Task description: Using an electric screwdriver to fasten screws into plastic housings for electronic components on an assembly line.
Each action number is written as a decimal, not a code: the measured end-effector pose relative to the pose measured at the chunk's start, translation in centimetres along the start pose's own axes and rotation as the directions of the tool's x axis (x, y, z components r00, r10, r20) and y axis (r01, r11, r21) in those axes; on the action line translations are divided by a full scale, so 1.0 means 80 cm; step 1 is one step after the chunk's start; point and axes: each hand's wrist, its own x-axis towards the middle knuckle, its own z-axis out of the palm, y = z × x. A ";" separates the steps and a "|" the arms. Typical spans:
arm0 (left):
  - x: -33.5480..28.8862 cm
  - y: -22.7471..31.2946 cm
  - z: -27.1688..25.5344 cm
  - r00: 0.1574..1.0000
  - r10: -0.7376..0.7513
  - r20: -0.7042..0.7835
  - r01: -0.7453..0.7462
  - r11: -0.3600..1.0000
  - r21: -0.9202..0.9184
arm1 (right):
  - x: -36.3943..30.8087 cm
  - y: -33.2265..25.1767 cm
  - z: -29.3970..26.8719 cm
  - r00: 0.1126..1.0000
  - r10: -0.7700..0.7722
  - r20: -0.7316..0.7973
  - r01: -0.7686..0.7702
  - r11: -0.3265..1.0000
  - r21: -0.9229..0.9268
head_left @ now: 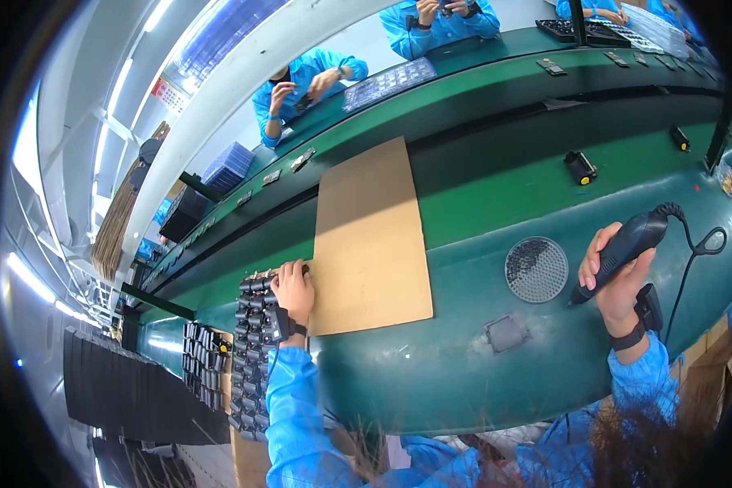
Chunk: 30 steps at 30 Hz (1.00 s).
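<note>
I am looking down on a long green counter [496,203], smooth and curving under bright strip lights. A flat brown cardboard sheet [370,244] is lying across it. At its left edge a tray of small black ribbed parts [250,350] is sitting in rows. My left hand [293,291] is resting curled on the tray's top end, touching the parts. My right hand [618,281] is gripping a black corded electric screwdriver [622,248], tip angled down beside a round grey mesh dish [536,270].

Single head-worn fisheye view, steeply down and close over the green workbench [496,358].
</note>
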 end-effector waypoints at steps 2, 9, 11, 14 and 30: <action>-0.002 -0.009 0.000 0.999 0.001 0.052 -0.002 1.000 0.020 | 0.000 0.002 0.000 1.000 0.011 0.013 -0.011 1.000 0.003; -0.001 0.002 -0.012 0.999 -0.013 0.033 0.014 1.000 -0.023 | 0.000 -0.001 -0.001 1.000 0.004 0.025 -0.004 1.000 -0.017; -0.002 -0.003 -0.006 0.996 -0.042 0.084 0.043 0.999 -0.015 | -0.001 -0.002 -0.002 0.999 0.004 0.037 -0.004 1.000 -0.012; -0.002 0.006 -0.014 0.992 -0.075 0.098 0.075 0.997 -0.005 | -0.001 -0.004 -0.003 0.999 0.007 0.053 -0.005 0.999 -0.037; 0.087 0.429 -0.099 0.804 0.532 -0.265 -0.547 0.487 -0.681 | 0.000 -0.003 0.000 0.967 0.189 0.171 -0.183 0.982 -0.049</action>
